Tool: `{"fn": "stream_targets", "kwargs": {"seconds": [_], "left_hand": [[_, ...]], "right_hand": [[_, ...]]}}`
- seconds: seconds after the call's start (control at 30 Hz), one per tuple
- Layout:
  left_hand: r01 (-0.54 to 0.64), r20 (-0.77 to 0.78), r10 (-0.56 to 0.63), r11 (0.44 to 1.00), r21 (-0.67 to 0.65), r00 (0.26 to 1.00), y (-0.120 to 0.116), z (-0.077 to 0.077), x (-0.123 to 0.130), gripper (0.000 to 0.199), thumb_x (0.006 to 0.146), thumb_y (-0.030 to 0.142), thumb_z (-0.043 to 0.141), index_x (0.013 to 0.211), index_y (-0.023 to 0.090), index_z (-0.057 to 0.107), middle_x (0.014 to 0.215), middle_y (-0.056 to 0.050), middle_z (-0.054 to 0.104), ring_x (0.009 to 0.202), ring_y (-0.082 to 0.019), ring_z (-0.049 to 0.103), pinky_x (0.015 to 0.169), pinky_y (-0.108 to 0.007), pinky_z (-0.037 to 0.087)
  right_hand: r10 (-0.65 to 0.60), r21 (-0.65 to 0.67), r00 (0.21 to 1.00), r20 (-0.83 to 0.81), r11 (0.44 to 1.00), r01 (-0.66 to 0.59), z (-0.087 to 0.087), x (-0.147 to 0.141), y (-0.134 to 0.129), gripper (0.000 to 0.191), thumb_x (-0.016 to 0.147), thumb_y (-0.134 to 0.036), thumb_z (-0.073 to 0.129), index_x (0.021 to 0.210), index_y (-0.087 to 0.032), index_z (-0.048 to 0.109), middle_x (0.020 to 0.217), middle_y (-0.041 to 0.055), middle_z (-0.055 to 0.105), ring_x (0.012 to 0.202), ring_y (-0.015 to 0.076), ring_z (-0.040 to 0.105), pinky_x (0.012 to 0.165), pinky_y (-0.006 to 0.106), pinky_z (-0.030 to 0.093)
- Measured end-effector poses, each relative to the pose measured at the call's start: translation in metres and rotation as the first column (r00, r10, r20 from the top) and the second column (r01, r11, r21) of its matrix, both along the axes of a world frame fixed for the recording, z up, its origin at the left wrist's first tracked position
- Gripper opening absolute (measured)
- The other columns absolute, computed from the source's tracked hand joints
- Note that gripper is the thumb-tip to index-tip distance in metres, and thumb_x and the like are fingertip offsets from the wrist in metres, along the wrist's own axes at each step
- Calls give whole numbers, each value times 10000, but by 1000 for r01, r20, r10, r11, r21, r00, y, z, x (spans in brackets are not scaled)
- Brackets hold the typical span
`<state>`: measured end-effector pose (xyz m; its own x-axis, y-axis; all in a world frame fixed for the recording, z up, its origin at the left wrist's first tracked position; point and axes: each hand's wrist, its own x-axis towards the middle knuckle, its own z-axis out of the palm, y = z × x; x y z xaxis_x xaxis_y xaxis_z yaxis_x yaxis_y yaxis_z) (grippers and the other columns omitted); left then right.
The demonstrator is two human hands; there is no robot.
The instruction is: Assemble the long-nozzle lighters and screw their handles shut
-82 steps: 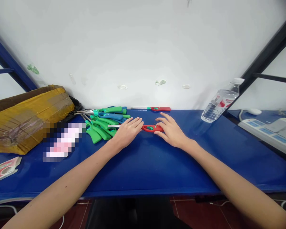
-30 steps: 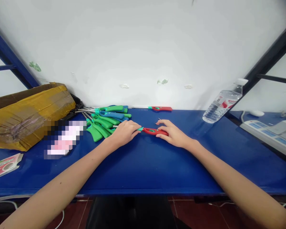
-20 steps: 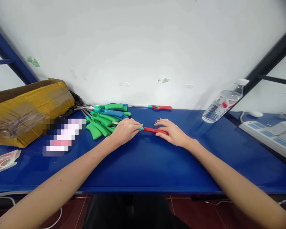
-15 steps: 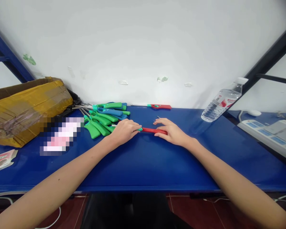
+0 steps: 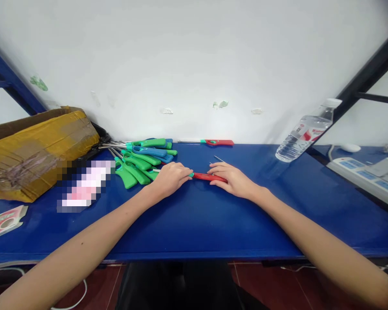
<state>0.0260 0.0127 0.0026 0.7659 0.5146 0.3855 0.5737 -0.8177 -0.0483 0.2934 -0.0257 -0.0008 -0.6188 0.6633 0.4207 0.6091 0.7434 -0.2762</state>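
Between my hands, low over the blue table (image 5: 194,219), is a red gas lighter (image 5: 203,176) with a green collar and a metal stem pointing left. My left hand (image 5: 173,177) is closed around its stem end. The handle end lies in the fingers of my right hand (image 5: 233,177), closed on it from the right. Just behind the right fingers lie thin metal pieces (image 5: 218,159), partly hidden by that hand. To the left, green lighters (image 5: 138,161) and blue lighters (image 5: 150,151) are heaped with their stems pointing left.
Another red lighter (image 5: 219,142) lies along the wall. A tilted water bottle (image 5: 304,132) is at the back right, near a white power strip (image 5: 368,176). At the left are a taped cardboard box (image 5: 42,150), a blurred pink-white item (image 5: 87,185) and a printed card (image 5: 6,221).
Both hands stay on the red lighter in nearly the same place. The view has shifted slightly, and a little more of the metal pieces shows behind my right hand.
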Motion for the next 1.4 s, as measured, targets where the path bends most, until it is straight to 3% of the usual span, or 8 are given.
{"fn": "stream_targets", "kwargs": {"seconds": [0.3,0.43,0.53,0.63,0.8,1.0,1.2,1.4], "left_hand": [[95,44,-107,971,217,993,-3,-5,2,268,1031,255,442,1040,157,692,888,-67,742,842,-194,668,749,-306,488],[111,49,-116,989,93,992,1,0,0,229,1008,279,498,990,190,708,944,-54,748,867,-188,676,773,-292,492],[31,80,-28,998,-47,996,1,5,-1,224,983,328,552,1099,200,694,1075,-57,736,966,-203,678,817,-289,501],[2,38,2,994,-108,999,-1,9,-1,264,1002,337,513,1140,182,676,1105,-67,725,989,-212,673,833,-299,494],[60,-30,-60,998,-6,998,-4,8,1,288,1034,326,437,971,178,677,917,-56,728,846,-192,652,767,-293,445],[103,-96,-91,987,124,991,-7,3,2,312,1045,290,398,915,155,647,877,-70,706,829,-199,619,750,-311,413],[79,-13,-78,993,90,997,-6,6,2,256,1032,298,447,982,163,659,934,-62,724,860,-196,640,769,-308,430],[1,48,-5,996,89,999,0,13,-5,206,1005,265,484,1013,174,669,957,-58,739,873,-213,656,772,-323,452]], "right_hand": [[-20,-67,999,-43,998,17,4,0,-3,271,954,-375,568,1066,-214,755,1124,66,749,1248,284,584,1131,524,414],[-11,-38,1000,5,999,11,8,2,0,274,945,-382,582,1050,-208,766,1153,81,740,1253,291,578,1125,516,417],[-18,-2,1000,20,1000,18,9,5,2,275,945,-384,582,1045,-208,768,1160,89,734,1240,288,586,1128,509,414],[-20,12,1000,23,1000,20,8,7,3,282,941,-390,588,1076,-209,758,1158,89,730,1238,285,586,1126,505,418],[-6,-7,1000,-3,1000,6,11,7,0,277,940,-392,587,1095,-233,754,1177,86,724,1239,290,580,1093,519,452],[15,-32,1000,-1,999,-15,10,5,-3,264,940,-385,592,1054,-217,760,1190,86,716,1266,290,555,1119,528,420],[-23,31,1000,15,999,22,9,4,-1,290,952,-407,563,1047,-211,754,1222,100,688,1258,296,560,1102,521,435],[-131,103,991,29,986,128,10,5,-1,364,924,-432,600,1184,-205,715,1288,139,636,1283,326,523,1068,544,458]]}}
